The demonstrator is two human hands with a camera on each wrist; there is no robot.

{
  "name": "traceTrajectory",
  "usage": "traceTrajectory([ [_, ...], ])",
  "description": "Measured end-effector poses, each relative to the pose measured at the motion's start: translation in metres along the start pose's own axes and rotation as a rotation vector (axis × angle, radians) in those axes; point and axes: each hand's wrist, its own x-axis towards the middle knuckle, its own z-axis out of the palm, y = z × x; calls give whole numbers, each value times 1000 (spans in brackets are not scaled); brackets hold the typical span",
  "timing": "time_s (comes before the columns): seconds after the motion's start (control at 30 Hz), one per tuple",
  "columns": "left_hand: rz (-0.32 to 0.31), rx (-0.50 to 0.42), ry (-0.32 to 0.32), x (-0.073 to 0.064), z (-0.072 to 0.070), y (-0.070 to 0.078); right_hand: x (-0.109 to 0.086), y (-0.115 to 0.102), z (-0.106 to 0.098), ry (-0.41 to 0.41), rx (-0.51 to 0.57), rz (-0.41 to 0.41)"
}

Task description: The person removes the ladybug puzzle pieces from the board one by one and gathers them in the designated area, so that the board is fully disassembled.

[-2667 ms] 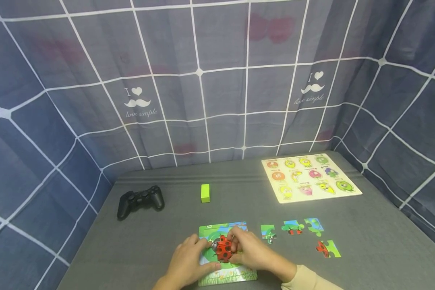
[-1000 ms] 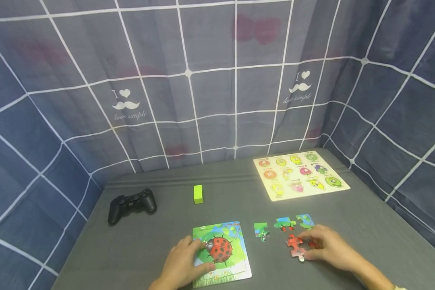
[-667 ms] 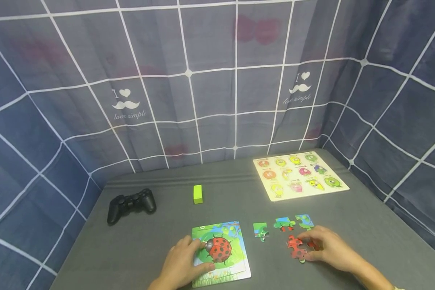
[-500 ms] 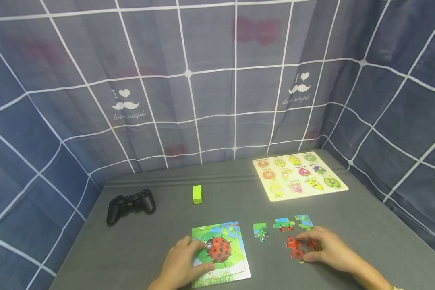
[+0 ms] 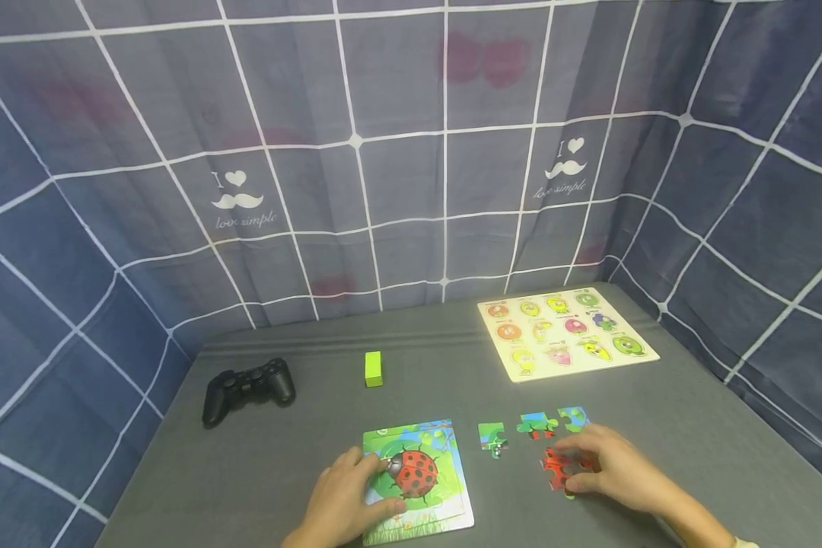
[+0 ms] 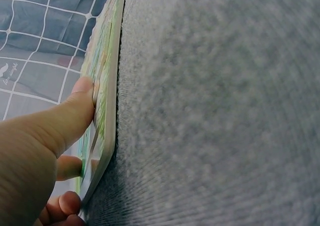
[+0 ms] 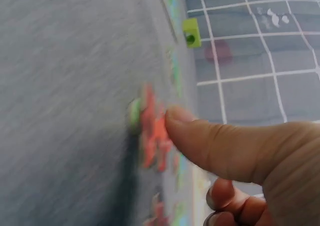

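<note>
A square jigsaw board [image 5: 438, 510] with a ladybird picture lies flat near the front. My left hand [image 5: 342, 491] rests on its lower left part, the thumb and index finger spread over the surface; the left wrist view shows the thumb [image 6: 75, 108] on top, by the board's edge. My right hand [image 5: 613, 468] hovers over a red jigsaw piece [image 5: 553, 463] on the table, thumb and fingers apart around it. In the right wrist view the thumb is close to the blurred red piece [image 7: 150, 131]; contact is unclear. Another red piece is mostly hidden beneath this hand.
More pieces lie behind: a green one [image 5: 492, 438], a blue-green one [image 5: 537, 424] and another [image 5: 573, 416]. Farther back are a black game controller [image 5: 249, 390], a lime-green block [image 5: 373, 369] and a fruit-picture board [image 5: 565, 331]. A checked curtain [image 5: 404, 190] encloses the table.
My right hand has moved right from the ladybird board with a red piece, set it down beside the others and loosened its fingers. My left hand has stayed on the board.
</note>
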Motion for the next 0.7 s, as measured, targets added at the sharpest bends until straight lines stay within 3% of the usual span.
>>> traceTrajectory([
  [0.23, 1, -5, 6, -2, -1, -2, 3, 4, 3, 44, -43, -64],
  [0.53, 5, 3, 18, -2, 0, 0, -2, 10, 0, -88, -42, 61],
  [0.7, -1, 7, 29, -2, 1, -2, 7, -4, 7, 0, -36, -17],
])
